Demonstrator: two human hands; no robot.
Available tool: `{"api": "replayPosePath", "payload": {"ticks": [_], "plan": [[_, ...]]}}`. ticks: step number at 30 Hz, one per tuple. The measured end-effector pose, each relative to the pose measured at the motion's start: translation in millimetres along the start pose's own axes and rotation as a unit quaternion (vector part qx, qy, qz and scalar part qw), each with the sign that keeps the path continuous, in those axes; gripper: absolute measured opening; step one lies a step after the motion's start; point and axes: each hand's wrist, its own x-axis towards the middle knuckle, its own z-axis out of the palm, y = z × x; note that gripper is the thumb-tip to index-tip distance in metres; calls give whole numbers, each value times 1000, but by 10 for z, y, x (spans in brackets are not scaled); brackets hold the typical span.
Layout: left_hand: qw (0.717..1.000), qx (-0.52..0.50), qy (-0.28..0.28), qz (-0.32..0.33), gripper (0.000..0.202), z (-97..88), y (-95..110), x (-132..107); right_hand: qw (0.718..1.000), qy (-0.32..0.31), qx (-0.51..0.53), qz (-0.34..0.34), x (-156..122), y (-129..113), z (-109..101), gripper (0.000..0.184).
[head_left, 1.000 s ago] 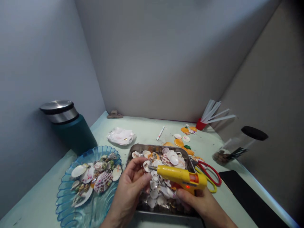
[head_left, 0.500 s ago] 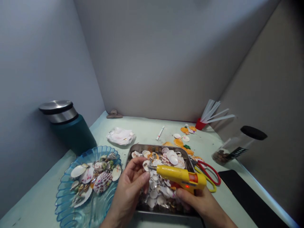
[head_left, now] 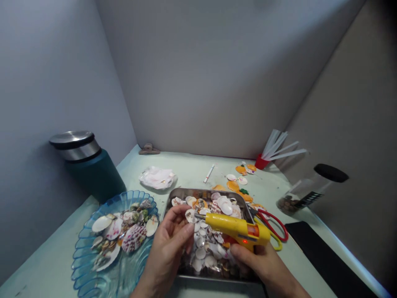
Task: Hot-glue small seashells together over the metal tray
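Observation:
My right hand (head_left: 259, 258) is wrapped round a yellow glue gun (head_left: 231, 225) with a small red light lit on its side. The gun's metal nozzle points left and meets, or nearly meets, a small pale shell (head_left: 190, 215). That shell is pinched in the fingers of my left hand (head_left: 173, 240). Whether the tip touches it I cannot tell. Below both hands lies a metal tray (head_left: 176, 193) full of white, brown and orange shells (head_left: 225, 205).
A blue scalloped dish (head_left: 81, 248) of shells stands left, by a teal bottle (head_left: 96, 174). Red-and-yellow scissors (head_left: 279, 225), a clear jar (head_left: 307, 192), a black strip (head_left: 328, 252) and a red cup of white sticks (head_left: 262, 162) are at the right. Orange shells (head_left: 233, 186) lie behind the tray.
The glue gun has shifted very slightly, its nozzle a touch higher at the shell. Both hands keep their grip and otherwise hardly move.

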Motion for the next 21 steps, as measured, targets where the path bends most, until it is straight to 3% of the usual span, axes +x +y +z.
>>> {"api": "replayPosePath", "payload": {"ticks": [8, 14, 21], "plan": [[1000, 9, -2, -11, 36, 2, 9, -5, 998, 52, 19, -1, -10, -62, 77, 41], [1000, 11, 11, -13, 36, 18, 18, -4, 999, 41, 17, -25, -14, -93, 89, 37], [1000, 16, 10, -16, 35, -18, -7, 17, 999, 43, 3, -8, -15, -119, 95, 38]]}}
